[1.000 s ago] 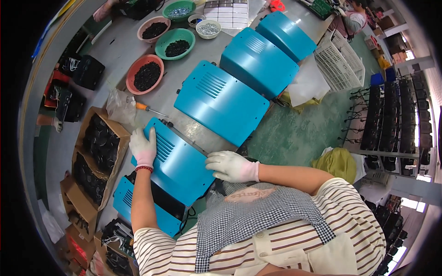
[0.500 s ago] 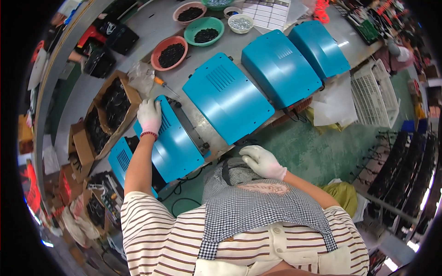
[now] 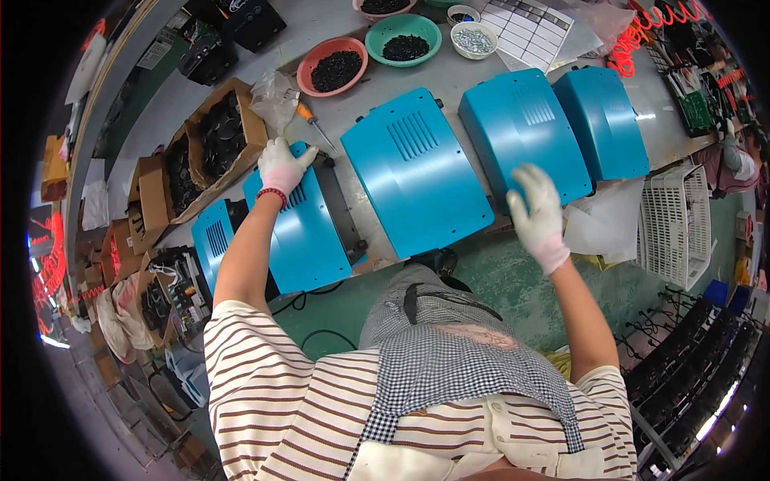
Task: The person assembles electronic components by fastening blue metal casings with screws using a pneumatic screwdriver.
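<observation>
Just below the orange-handled screwdriver (image 3: 305,111), a glossy blue vented cover (image 3: 306,242) lies under the white-gloved left hand (image 3: 282,166), whose closure cannot be told; the white-gloved right hand (image 3: 536,208), well right of the screwdriver, is loosely open, nothing held. The cover looks stiff, smooth, probably slippery, best taken by opposite edges. No writing is legible on it.

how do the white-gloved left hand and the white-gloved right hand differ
The white-gloved left hand is on a glossy teal-blue slotted cover, while the white-gloved right hand appears in front of another glossy teal-blue cover, contact unclear. The left hand has a red beaded bracelet at its wrist; the right hand shows none. Both look whitish, turning pink toward the wrist.
</observation>
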`<state>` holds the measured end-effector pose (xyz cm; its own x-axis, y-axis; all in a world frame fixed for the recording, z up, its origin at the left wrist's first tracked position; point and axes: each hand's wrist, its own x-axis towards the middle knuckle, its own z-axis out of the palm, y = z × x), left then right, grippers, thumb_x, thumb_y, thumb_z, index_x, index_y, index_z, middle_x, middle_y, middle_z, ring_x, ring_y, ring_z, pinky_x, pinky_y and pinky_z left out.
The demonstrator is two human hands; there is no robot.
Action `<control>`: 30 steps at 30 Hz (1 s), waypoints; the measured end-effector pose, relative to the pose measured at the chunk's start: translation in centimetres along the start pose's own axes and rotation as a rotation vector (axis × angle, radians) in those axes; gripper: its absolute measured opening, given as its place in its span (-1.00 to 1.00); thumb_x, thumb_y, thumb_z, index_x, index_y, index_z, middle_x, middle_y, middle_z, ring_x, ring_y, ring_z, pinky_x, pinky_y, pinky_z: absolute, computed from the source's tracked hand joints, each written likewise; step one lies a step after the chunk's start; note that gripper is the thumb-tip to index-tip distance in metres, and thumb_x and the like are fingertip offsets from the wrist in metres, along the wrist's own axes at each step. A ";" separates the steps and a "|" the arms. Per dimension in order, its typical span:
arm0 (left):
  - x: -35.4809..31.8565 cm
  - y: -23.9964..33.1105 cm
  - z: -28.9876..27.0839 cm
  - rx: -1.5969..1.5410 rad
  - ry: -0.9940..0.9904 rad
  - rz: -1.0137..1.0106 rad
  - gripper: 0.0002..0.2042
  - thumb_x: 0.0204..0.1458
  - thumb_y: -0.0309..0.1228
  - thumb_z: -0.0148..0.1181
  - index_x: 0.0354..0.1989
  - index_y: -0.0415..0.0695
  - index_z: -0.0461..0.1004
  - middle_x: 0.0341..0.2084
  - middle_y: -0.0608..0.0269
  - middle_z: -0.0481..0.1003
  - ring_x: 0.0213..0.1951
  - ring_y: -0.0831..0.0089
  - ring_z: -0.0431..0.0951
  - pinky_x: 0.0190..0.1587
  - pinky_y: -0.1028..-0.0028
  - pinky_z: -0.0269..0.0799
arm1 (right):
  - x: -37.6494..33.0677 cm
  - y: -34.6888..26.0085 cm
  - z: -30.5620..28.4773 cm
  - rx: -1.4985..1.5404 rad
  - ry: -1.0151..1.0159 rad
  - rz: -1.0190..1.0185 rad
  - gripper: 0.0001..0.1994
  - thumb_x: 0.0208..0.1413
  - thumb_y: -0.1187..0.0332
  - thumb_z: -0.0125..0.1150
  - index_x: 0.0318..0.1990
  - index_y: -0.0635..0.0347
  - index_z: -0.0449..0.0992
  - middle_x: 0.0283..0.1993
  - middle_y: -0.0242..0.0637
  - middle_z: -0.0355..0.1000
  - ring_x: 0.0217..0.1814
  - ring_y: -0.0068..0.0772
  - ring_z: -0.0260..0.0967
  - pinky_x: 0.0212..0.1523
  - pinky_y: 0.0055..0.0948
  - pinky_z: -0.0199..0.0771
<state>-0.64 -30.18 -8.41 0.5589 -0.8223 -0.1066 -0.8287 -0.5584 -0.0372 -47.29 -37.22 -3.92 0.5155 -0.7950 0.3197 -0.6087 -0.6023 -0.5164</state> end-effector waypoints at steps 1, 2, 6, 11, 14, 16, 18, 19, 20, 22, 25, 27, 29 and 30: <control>0.2 -0.2 0.6 -0.088 0.079 0.043 -0.34 -0.09 0.10 0.26 -0.01 -0.26 0.44 -0.07 -0.07 0.45 0.04 0.02 0.44 0.10 0.16 0.34 | 1.3 1.1 0.2 -0.095 0.003 0.038 -0.65 0.06 0.38 0.20 0.00 0.31 0.44 0.12 0.05 0.35 0.18 0.11 0.28 0.19 -0.07 0.27; 0.5 -0.4 1.3 -0.177 0.156 0.085 -0.39 -0.07 0.04 0.26 0.00 -0.24 0.44 -0.07 -0.08 0.45 0.03 0.01 0.44 0.09 0.15 0.34 | 2.3 2.3 0.7 -0.191 0.004 0.078 -0.62 0.07 0.36 0.20 0.05 0.30 0.42 0.17 0.04 0.32 0.23 0.10 0.24 0.22 -0.06 0.23; 4.0 3.4 2.3 -0.322 0.291 0.322 -0.49 -0.04 -0.15 0.26 0.04 -0.22 0.41 -0.05 -0.05 0.44 0.01 0.01 0.43 0.06 0.14 0.35 | 3.5 7.6 3.3 -0.374 -0.062 0.050 -0.44 0.07 0.28 0.22 0.21 0.32 0.28 0.27 0.10 0.20 0.35 0.19 0.07 0.32 0.05 0.04; 10.7 11.1 1.5 -0.590 0.272 0.600 -0.54 0.00 -0.22 0.21 0.05 -0.21 0.40 -0.04 -0.03 0.43 0.04 0.05 0.42 0.10 0.17 0.34 | 4.5 6.7 3.9 -0.410 -0.127 0.098 -0.40 0.08 0.22 0.20 0.23 0.37 0.24 0.29 0.14 0.17 0.36 0.22 0.04 0.34 0.10 0.00; 16.7 17.5 2.4 -0.624 0.149 0.617 -0.49 0.04 -0.16 0.16 0.11 -0.21 0.37 -0.02 -0.07 0.42 0.09 0.06 0.41 0.14 0.20 0.34 | 4.8 6.6 4.0 -0.408 -0.139 0.122 -0.40 0.08 0.22 0.20 0.23 0.37 0.24 0.29 0.15 0.16 0.36 0.23 0.04 0.33 0.11 0.01; 20.3 21.6 3.4 -0.566 0.012 0.466 -0.40 0.01 -0.05 0.20 0.18 -0.16 0.34 0.08 -0.04 0.37 0.14 0.04 0.38 0.18 0.20 0.34 | 4.9 6.7 3.9 -0.410 -0.155 0.136 -0.40 0.08 0.21 0.19 0.23 0.37 0.24 0.29 0.15 0.16 0.36 0.25 0.04 0.33 0.12 0.01; 22.6 24.2 3.8 -0.412 -0.050 0.370 -0.35 -0.04 -0.01 0.23 0.20 -0.09 0.32 0.12 0.00 0.34 0.15 0.03 0.37 0.18 0.18 0.36 | 5.0 6.9 4.0 -0.397 -0.156 0.133 -0.40 0.09 0.20 0.18 0.23 0.36 0.25 0.29 0.16 0.16 0.36 0.27 0.04 0.32 0.15 0.01; 23.5 25.2 3.9 -0.256 -0.109 0.269 -0.31 -0.08 0.03 0.27 0.23 -0.03 0.31 0.16 0.04 0.31 0.16 0.02 0.36 0.18 0.17 0.37 | 5.1 6.9 4.1 -0.375 -0.148 0.124 -0.40 0.08 0.19 0.18 0.23 0.35 0.26 0.29 0.16 0.17 0.35 0.28 0.05 0.32 0.17 0.01; 24.2 26.1 3.9 -0.257 -0.106 0.264 -0.31 -0.08 0.03 0.27 0.23 -0.03 0.31 0.16 0.04 0.31 0.16 0.02 0.36 0.18 0.17 0.37 | 5.3 6.9 4.1 -0.374 -0.149 0.118 -0.40 0.08 0.19 0.18 0.23 0.35 0.26 0.29 0.16 0.17 0.35 0.28 0.05 0.32 0.17 0.01; 25.2 27.3 3.3 -0.109 -0.228 0.203 -0.28 -0.16 0.06 0.34 0.23 0.10 0.32 0.18 0.10 0.28 0.18 0.00 0.35 0.14 0.12 0.41 | 5.3 6.7 4.1 -0.374 -0.170 0.152 -0.40 0.07 0.19 0.19 0.22 0.35 0.27 0.29 0.17 0.17 0.35 0.29 0.06 0.31 0.17 0.01; 26.7 28.2 4.9 -0.266 -0.218 0.274 -0.37 -0.16 -0.09 0.34 0.16 0.03 0.37 0.13 -0.07 0.30 0.14 -0.04 0.38 0.16 0.16 0.39 | 5.4 6.4 3.5 -0.368 -0.162 0.145 -0.40 0.05 0.21 0.20 0.22 0.35 0.27 0.28 0.17 0.18 0.34 0.29 0.06 0.31 0.17 0.01; 27.7 27.9 7.8 -0.370 -0.210 0.282 -0.45 -0.12 -0.19 0.32 0.12 0.00 0.40 0.09 -0.11 0.34 0.11 -0.04 0.41 0.16 0.18 0.38 | 5.2 6.7 3.8 -0.354 -0.163 0.147 -0.40 0.04 0.24 0.20 0.21 0.37 0.27 0.28 0.17 0.18 0.34 0.29 0.06 0.31 0.17 0.01; 27.9 28.1 9.1 -0.466 -0.227 0.276 -0.56 -0.06 -0.28 0.26 0.05 -0.04 0.45 0.05 -0.11 0.42 0.08 0.01 0.45 0.16 0.21 0.37 | 5.1 6.7 3.9 -0.371 -0.170 0.160 -0.40 0.04 0.25 0.19 0.21 0.38 0.27 0.28 0.17 0.18 0.35 0.30 0.04 0.32 0.17 -0.01; 27.9 28.1 9.1 -0.521 -0.241 0.271 -0.62 -0.02 -0.32 0.23 0.02 -0.06 0.47 0.02 -0.10 0.45 0.08 0.04 0.46 0.16 0.23 0.37 | 5.0 6.6 3.7 -0.381 -0.174 0.170 -0.40 0.04 0.25 0.19 0.21 0.38 0.27 0.29 0.17 0.18 0.36 0.30 0.03 0.33 0.17 -0.01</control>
<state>-8.64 -67.83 -21.51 0.2583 -0.9283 -0.2675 -0.7830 -0.3634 0.5048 -46.53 -44.91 -8.70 0.4626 -0.8808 0.1007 -0.8555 -0.4733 -0.2101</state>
